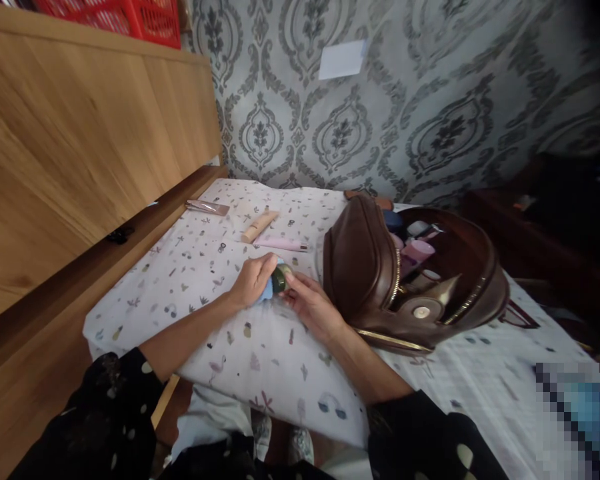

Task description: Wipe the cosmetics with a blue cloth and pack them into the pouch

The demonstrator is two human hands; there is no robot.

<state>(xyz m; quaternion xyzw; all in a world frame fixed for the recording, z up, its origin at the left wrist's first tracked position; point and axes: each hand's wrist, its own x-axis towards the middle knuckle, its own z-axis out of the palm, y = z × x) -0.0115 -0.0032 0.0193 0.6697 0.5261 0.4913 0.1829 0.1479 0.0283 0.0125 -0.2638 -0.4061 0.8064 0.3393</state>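
My left hand [254, 280] is closed around a light blue cloth [267, 292], which presses against a small dark green rounded container [280, 280]. With its fingertips, my right hand [313, 303] grips the container's right side. My fingers cover part of it, so its exact kind is unclear. Just beyond my hands lie a slim pink tube [283, 245] and a beige tube [260, 227]. To the right stands an unzipped brown leather bag [353, 267] with a pink-capped item [417, 252] and several other cosmetics inside.
A printed white cloth [145, 287] covers the table. Near its left edge lies a clear-and-brown flat item [207, 207]. A wooden panel [95, 120] rises at the left with a red basket [153, 20] on top. Behind is a patterned wall [340, 133].
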